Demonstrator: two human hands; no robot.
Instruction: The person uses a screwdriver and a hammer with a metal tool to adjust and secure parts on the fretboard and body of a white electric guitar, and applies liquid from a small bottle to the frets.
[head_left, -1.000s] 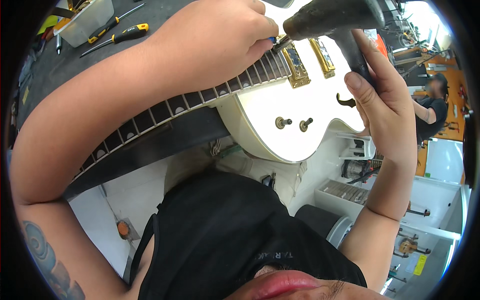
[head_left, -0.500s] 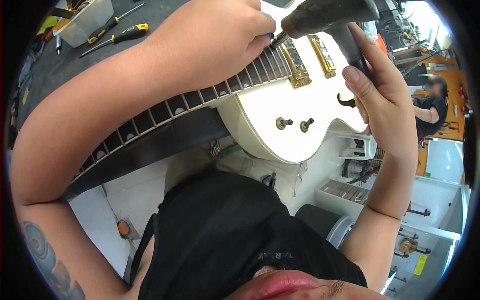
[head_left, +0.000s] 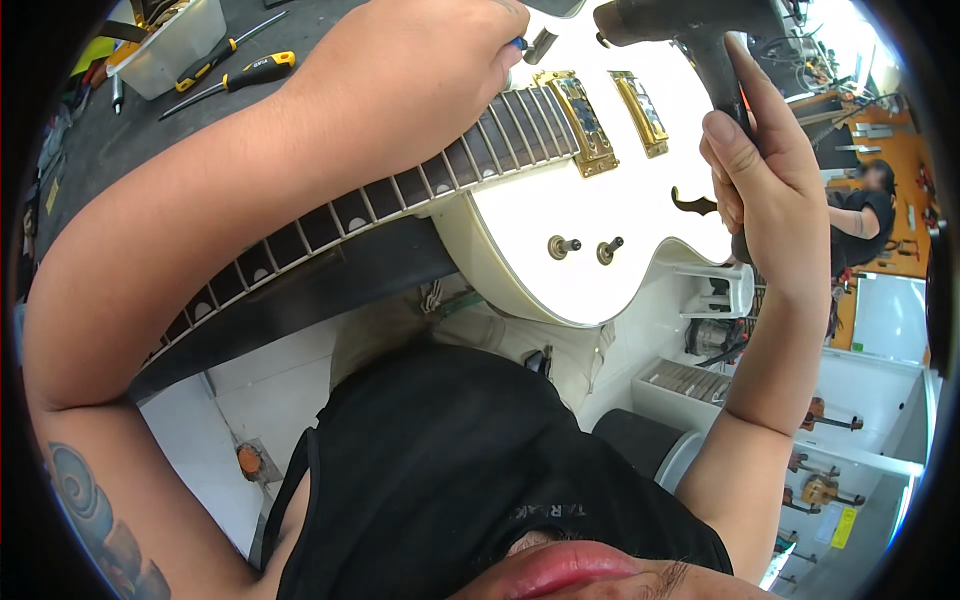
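A white electric guitar (head_left: 620,215) lies across the workbench, its fretted neck running to the lower left. Over the upper end of the fretboard (head_left: 500,140), the fingers of my left hand (head_left: 440,70) are closed on a short metal rod (head_left: 541,45) with a blue part beside the fingertips. How the rod meets the guitar is hard to make out. My right hand (head_left: 770,185) grips the handle of a dark hammer (head_left: 690,18), its head held above the body and apart from the rod. Two gold-framed pickups (head_left: 582,125) sit near the hands.
Two yellow-and-black screwdrivers (head_left: 258,72) lie on the dark bench at the upper left, near a clear plastic bin (head_left: 180,50) of parts. Two control posts (head_left: 565,247) stand up from the guitar's face. Another person (head_left: 865,215) is in the background at the right.
The hammer head has moved right and up, away from the metal rod. My left hand has shifted slightly left and up with the rod, which now tilts differently.
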